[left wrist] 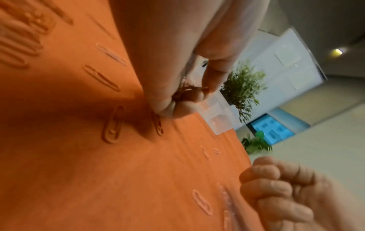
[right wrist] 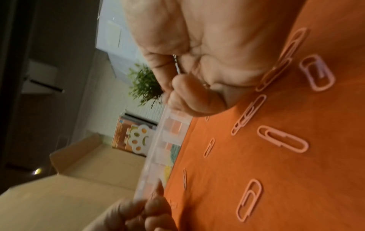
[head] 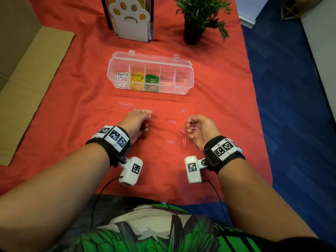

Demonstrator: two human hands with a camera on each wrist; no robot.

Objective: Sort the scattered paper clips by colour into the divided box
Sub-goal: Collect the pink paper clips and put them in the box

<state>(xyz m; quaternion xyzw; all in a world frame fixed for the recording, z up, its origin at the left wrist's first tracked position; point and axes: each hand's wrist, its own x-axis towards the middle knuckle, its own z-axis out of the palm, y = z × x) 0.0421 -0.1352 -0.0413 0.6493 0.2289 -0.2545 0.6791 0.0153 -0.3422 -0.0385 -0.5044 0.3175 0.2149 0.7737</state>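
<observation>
Several pink paper clips (head: 170, 142) lie scattered on the red cloth in front of the clear divided box (head: 185, 86). White, yellow and green clips fill its three left compartments. My left hand (head: 149, 113) pinches a pink clip (left wrist: 158, 126) against the cloth, with more clips (left wrist: 187, 91) tucked in its curled fingers (left wrist: 215, 75). My right hand (head: 190, 126) is curled into a fist around a small bunch of pink clips (head: 193, 125), just above the cloth. In the right wrist view, the fist (right wrist: 177, 87) hides most of the bunch.
A paw-print holder (head: 130, 20) and a potted plant (head: 196, 19) stand behind the box. Flat cardboard (head: 32, 84) lies along the left. The cloth ends at blue floor (head: 291, 106) on the right. More pink clips (head: 127, 105) cluster left of my left hand.
</observation>
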